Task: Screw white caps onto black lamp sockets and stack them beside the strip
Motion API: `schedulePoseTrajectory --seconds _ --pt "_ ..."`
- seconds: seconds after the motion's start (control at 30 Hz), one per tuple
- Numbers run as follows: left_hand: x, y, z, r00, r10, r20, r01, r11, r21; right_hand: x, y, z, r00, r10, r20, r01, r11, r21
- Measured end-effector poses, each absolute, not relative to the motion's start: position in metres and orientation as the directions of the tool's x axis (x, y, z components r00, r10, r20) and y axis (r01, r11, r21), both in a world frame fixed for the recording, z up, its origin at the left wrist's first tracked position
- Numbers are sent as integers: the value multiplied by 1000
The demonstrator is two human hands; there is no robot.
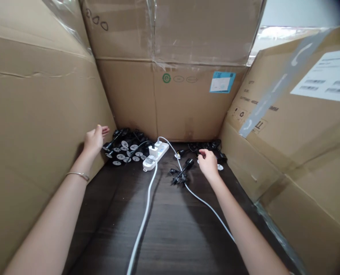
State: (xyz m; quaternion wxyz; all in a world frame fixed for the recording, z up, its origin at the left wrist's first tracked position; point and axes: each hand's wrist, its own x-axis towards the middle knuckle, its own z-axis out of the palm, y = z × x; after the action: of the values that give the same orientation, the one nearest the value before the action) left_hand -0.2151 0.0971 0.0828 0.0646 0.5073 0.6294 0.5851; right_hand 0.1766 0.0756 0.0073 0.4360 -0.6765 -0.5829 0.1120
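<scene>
My left hand [94, 138] hovers with fingers apart beside a heap of black plug adapters with round white labels [126, 149] at the far left of the dark table [164, 221]; it holds nothing. My right hand [208, 162] reaches to a second bunch of black adapters and cords [208, 147] at the far right, fingers pinched at a black piece I cannot make out. A white power strip [155, 156] with white chargers plugged in lies between the hands. A small black bundled cable [180, 175] lies just left of my right hand.
Tall cardboard boxes wall in the table on the left [38, 114], at the back [181, 99] and on the right [296, 145]. Two white cables [143, 225] run from the power strip toward me across the table.
</scene>
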Motion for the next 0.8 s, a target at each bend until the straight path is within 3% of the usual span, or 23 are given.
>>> schedulePoseTrajectory --seconds 0.17,0.27,0.5,0.67,0.8 --pt "-205 53 93 -611 632 476 252 -415 874 159 114 2 239 946 219 793 -60 -606" --pt "-167 18 77 -704 538 463 196 -480 855 155 129 -5 270 950 157 798 -129 -589" --pt "-42 -26 42 -289 847 446 274 -374 886 170 148 1 372 918 137 645 -150 -749" --pt "-2 -12 39 -28 894 447 279 -422 863 187 124 22 430 886 172 383 -7 -924" --pt "5 -1 25 -10 897 443 273 -423 864 174 77 25 375 913 161 90 137 -987"
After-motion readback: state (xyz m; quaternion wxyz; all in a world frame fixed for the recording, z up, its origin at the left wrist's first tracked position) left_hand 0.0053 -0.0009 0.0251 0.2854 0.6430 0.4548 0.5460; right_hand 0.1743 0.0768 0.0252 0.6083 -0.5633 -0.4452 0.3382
